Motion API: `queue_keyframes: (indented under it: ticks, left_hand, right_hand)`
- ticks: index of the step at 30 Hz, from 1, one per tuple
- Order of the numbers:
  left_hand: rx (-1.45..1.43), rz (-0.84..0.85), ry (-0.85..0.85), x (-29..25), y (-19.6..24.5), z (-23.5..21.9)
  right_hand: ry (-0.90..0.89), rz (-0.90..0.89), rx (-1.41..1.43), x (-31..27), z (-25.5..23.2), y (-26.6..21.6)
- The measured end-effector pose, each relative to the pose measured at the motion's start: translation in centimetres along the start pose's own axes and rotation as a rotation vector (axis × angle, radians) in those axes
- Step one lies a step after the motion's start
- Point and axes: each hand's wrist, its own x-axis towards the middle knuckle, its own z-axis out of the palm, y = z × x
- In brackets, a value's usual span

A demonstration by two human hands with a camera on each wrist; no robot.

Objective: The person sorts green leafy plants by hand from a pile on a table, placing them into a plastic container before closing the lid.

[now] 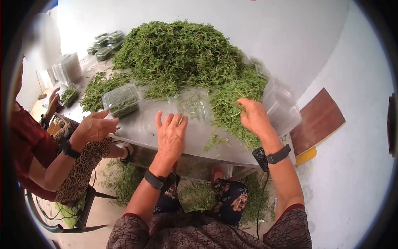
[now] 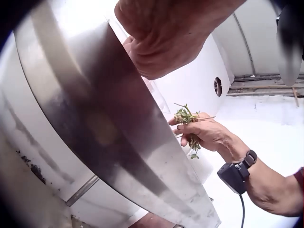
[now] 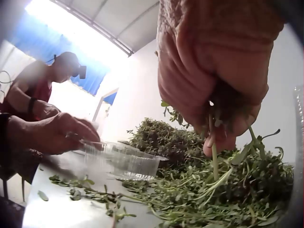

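Observation:
My right hand (image 1: 255, 116) pinches a few leafy green sprigs (image 2: 183, 115) above the small heap of greens (image 1: 236, 97) at the table's right side. In the right wrist view, stems hang below its curled fingers. My left hand (image 1: 171, 135) is over the table's front edge, fingers spread and slightly bent. Just beyond its fingertips lies a clear plastic box (image 3: 128, 164), which the hand overlaps in the right wrist view. Loose sprigs (image 1: 215, 142) lie between the two hands.
A large mound of greens (image 1: 178, 50) covers the back. Stacked clear boxes (image 1: 282, 103) stand at right, filled boxes (image 1: 108, 43) at back left. Another person's hand (image 1: 94, 125) is at left, near a filled box (image 1: 122, 101). A brown board (image 1: 317, 120) leans by the wall.

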Motion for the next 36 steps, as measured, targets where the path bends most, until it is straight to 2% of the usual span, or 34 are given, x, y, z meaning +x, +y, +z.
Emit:
queue_keyframes:
  ticks: [2, 5, 8, 9, 11, 16, 18, 19, 20, 22, 24, 26, 30, 32, 36]
  left_hand:
    - [0.003, -0.002, 0.043, -0.4, 0.2, 0.5]
    - [0.005, -0.018, 0.131, -0.6, 0.1, 1.3]
    - [-0.011, -0.015, 0.17, -0.9, -0.1, 1.0]
    - [-0.025, 0.003, 0.177, -0.8, 0.0, 0.9]
    - [-0.041, 0.006, 0.187, -1.0, -0.1, 1.0]
    - [-0.054, -0.022, 0.176, -1.1, -0.1, 1.1]
    - [-0.06, -0.035, 0.186, -1.1, 0.0, 1.2]
    - [-0.06, -0.038, 0.186, -1.1, 0.0, 1.1]
    - [-0.068, -0.041, 0.187, -1.1, 0.0, 1.1]
    - [-0.073, -0.044, 0.189, -1.1, 0.1, 1.0]
    - [-0.088, -0.041, 0.175, -1.0, 0.2, 0.8]
    - [-0.084, -0.027, 0.164, -1.0, 0.1, 0.7]
    - [-0.1, -0.036, 0.13, -0.9, 0.1, 0.5]
    - [-0.118, -0.039, 0.135, -0.9, 0.1, 0.6]
    - [-0.172, -0.037, 0.152, -1.0, 0.0, 0.5]
  right_hand:
    - [0.017, -0.076, -0.015, -0.5, 1.6, -0.3]
    - [-0.122, -0.057, -0.245, -0.6, 3.4, -1.2]
    - [-0.188, -0.024, -0.297, -0.8, 4.5, -0.6]
    - [-0.182, -0.025, -0.303, -0.8, 4.5, -0.2]
    - [-0.279, 0.02, -0.334, -0.8, 4.2, 0.6]
    - [-0.274, 0.126, -0.312, -0.8, 2.6, 1.0]
    - [-0.1, 0.277, -0.185, -0.4, 1.3, 0.8]
    - [-0.101, 0.36, -0.143, 0.2, 0.4, 0.6]
    - [-0.101, 0.358, -0.143, 0.7, -0.2, 0.6]
    - [0.078, 0.432, -0.125, 1.6, -0.8, 0.8]
    - [0.154, 0.373, -0.17, 2.5, 0.0, 2.3]
    - [0.044, 0.34, -0.249, 3.9, 0.6, 3.4]
    - [-0.063, 0.384, -0.288, 5.8, 2.0, 2.4]
    - [-0.151, 0.36, -0.397, 6.1, 3.1, 2.4]
    - [-0.133, 0.249, -0.49, 5.6, 3.8, 3.5]
